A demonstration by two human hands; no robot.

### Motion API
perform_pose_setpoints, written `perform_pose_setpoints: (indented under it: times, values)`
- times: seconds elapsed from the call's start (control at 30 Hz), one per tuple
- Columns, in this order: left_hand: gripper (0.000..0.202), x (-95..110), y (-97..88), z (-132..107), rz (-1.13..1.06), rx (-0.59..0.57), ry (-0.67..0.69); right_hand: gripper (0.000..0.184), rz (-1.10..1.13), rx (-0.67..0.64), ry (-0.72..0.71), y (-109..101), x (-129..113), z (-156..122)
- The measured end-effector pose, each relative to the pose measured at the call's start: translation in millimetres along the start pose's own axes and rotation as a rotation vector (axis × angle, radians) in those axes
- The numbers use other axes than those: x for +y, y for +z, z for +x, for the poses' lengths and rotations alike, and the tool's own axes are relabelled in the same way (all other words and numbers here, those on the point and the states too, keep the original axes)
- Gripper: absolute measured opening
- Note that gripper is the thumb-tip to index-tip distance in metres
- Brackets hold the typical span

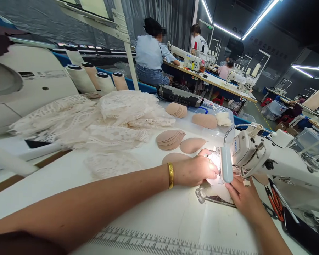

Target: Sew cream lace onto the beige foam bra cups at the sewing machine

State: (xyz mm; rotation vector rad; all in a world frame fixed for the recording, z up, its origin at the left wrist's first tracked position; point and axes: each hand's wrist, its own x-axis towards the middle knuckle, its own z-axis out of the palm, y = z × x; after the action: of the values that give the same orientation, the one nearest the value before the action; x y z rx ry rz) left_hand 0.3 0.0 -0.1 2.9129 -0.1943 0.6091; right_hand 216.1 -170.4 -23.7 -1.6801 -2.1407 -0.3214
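My left hand [195, 170], with a gold bracelet [171, 175] at the wrist, reaches to the needle area of a white sewing machine [257, 145]. Its fingers are pinched on a pale piece of fabric [214, 181], brightly lit by the lamp [226, 164], so its details wash out. My right hand [246, 194] rests flat on the machine bed on the other side of the needle, thumb apart; its fingertips are partly hidden beneath the machine head. Beige oval pads [192, 145] lie beyond my left hand, one partly covered by it.
Cream lace fabric [117, 113] is heaped at the left, before several thread cones [79, 76]. Stacked pads [170, 139] lie near a plastic tray [227, 131]. Orange-handled scissors [276, 203] and a black phone-like object [303, 226] sit at right. Co-workers sit at machines behind.
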Motion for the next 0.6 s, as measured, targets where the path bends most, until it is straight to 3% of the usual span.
perform_pose_setpoints:
  times: [0.23, 0.43, 0.6]
  values:
    - [0.029, -1.1, 1.5, 0.1, 0.000, -0.017, -0.024, 0.020, 0.064, 0.150, 0.076, 0.0, -1.7, -3.7]
    - [0.037, 0.4, 2.0, 0.6, -0.018, -0.024, -0.029, 0.018, 0.095, 0.150, 0.108, 1.8, -0.2, -2.3]
    - [0.033, 2.4, 2.5, -0.3, 0.018, -0.020, -0.021, 0.019, 0.113, 0.151, 0.123, 0.9, -1.3, -2.0]
